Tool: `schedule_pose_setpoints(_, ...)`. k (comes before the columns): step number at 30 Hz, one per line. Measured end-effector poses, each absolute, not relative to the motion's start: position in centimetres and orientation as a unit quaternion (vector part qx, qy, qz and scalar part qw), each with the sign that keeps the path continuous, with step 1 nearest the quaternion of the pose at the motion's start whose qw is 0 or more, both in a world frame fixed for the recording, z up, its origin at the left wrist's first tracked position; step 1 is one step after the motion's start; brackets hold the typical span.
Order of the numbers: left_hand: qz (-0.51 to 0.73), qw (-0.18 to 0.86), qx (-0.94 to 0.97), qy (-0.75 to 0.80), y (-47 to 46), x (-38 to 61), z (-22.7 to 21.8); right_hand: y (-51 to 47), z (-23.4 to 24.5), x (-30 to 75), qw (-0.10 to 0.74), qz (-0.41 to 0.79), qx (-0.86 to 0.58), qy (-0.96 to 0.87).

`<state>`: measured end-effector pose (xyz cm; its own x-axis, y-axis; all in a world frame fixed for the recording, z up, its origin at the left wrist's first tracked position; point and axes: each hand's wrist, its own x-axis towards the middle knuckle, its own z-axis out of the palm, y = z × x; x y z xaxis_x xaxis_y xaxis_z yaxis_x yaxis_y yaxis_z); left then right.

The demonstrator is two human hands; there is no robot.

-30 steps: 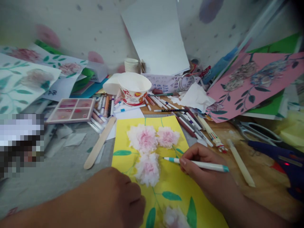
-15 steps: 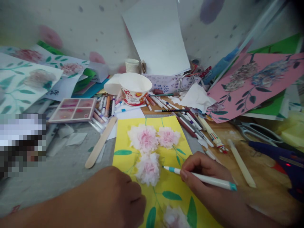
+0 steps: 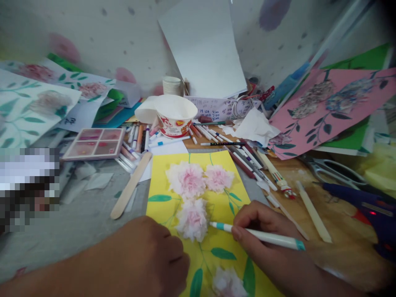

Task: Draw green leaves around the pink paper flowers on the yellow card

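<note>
Yellow paper point(image 3: 198, 258) lies in front of me, with pink and white tissue-paper flowers point(image 3: 192, 218) and green drawn leaves on it. My right hand point(image 3: 269, 231) pinches a white felt-tip marker point(image 3: 272, 238) with teal bands. Its tip points left, right beside the middle flower's edge; whether it touches the paper I cannot tell. Over the paper's lower left edge rests my left hand point(image 3: 154, 255), fingers curled in and closed. Its underside is hidden, so anything inside it does not show.
Left of the paper lie a wooden stick point(image 3: 131, 185) and a four-part palette point(image 3: 94, 143). Behind stand a paper bowl point(image 3: 175, 117) and scattered markers. On the right are scissors point(image 3: 337, 171), a glue gun point(image 3: 355, 206), a glue stick point(image 3: 314, 212) and pink flower artwork point(image 3: 328, 119).
My right hand and the marker have shifted slightly left and down, bringing the tip nearer the middle flower. My left hand stays almost where it was.
</note>
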<state>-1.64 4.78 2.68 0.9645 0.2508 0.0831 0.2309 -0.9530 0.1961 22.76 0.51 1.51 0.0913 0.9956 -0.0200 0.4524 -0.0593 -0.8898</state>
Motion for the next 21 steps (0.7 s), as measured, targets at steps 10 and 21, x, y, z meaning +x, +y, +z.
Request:
schedule_pose_setpoints(10, 0.056, 0.094, 0.985, 0.134, 4.7, -1.6, 2.5, 1.8, 1.7, 23.4, 0.407, 0.319, -0.676, -0.525)
schedule_pose_setpoints(21, 0.066, 0.09, 0.984, 0.139, 4.7, -1.7, 2.1, 1.8, 1.7, 22.8, 0.412, 0.307, -0.673, -0.532)
